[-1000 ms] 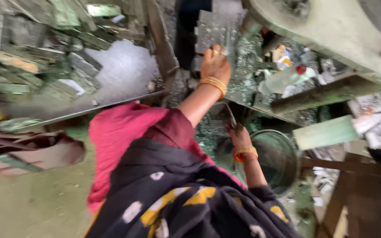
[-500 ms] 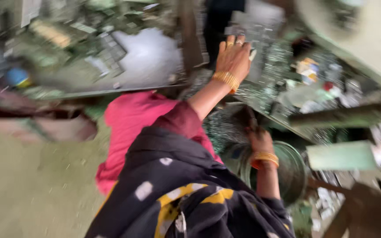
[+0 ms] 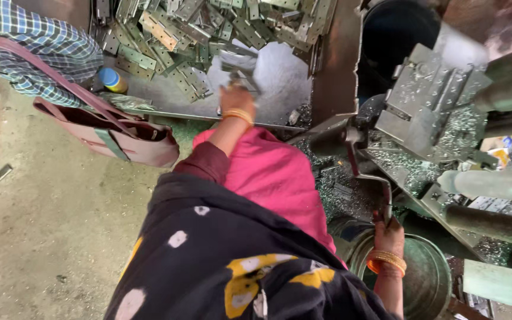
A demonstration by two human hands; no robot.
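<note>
My left hand [image 3: 236,99], with gold bangles at the wrist, reaches into a sheet-metal tray [image 3: 280,74] to the left of the machine. Its fingers close on a motion-blurred grey metal plate [image 3: 236,64]. Several similar hinge-like plates [image 3: 167,29] are heaped at the tray's far side. My right hand [image 3: 389,236], also with bangles, grips the end of a dark lever handle [image 3: 379,192] on the machine. Above the lever sits the machine's grey metal fixture [image 3: 428,101], covered in shavings. My pink sleeve and dark patterned cloth fill the lower middle.
A pink bag [image 3: 120,133] and a checked cloth [image 3: 37,41] lie left of the tray, with a blue-capped bottle [image 3: 111,79] beside them. A round metal bucket [image 3: 425,275] stands under my right hand. A clear plastic bottle [image 3: 487,184] lies at the right. Concrete floor [image 3: 48,237] is at the lower left.
My left hand has left the machine's fixture and swung left into the tray of plates. My right hand has stayed low by the bucket, on the lever. The view has turned left.
</note>
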